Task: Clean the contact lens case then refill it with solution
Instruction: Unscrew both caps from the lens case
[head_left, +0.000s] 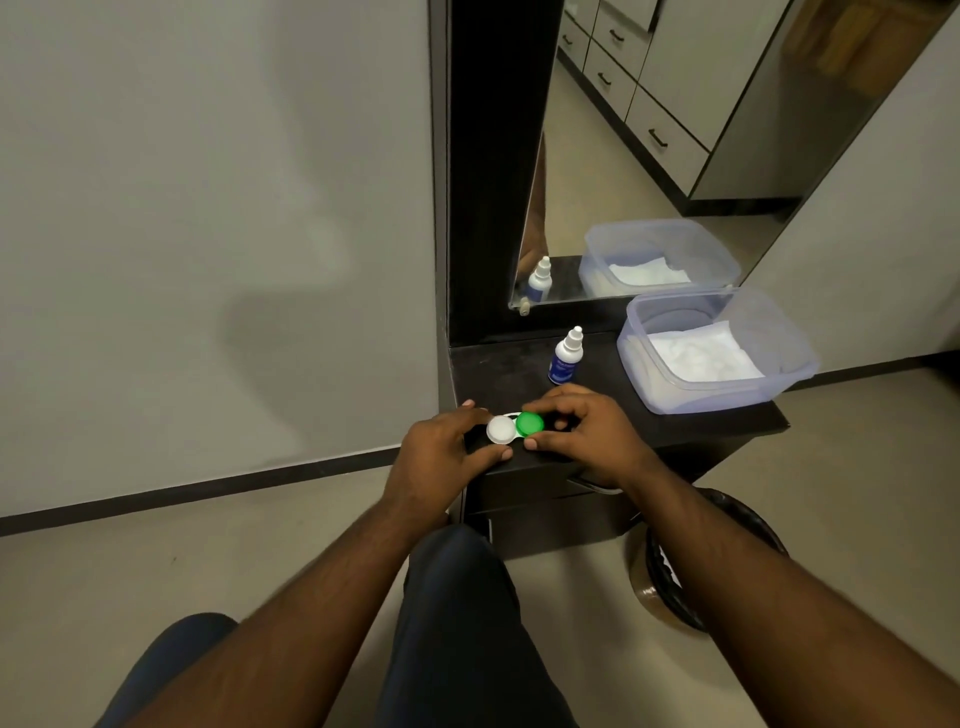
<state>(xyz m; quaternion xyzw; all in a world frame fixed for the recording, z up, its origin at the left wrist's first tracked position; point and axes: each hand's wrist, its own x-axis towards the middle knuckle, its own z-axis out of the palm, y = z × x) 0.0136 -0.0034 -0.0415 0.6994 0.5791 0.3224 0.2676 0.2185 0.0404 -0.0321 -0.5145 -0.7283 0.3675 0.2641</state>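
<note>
Both hands (519, 441) grip the lens case (514, 428); bottle (566, 357) label unreadable.

The solution bottle's (566, 357) label print is showing too small to read. The right hand (587, 435) is covering the case's (514, 428) right end, hiding its far edge. A bin (675, 577) is sitting partly hidden behind the right forearm. Both arms are running off the bottom edge.
</note>
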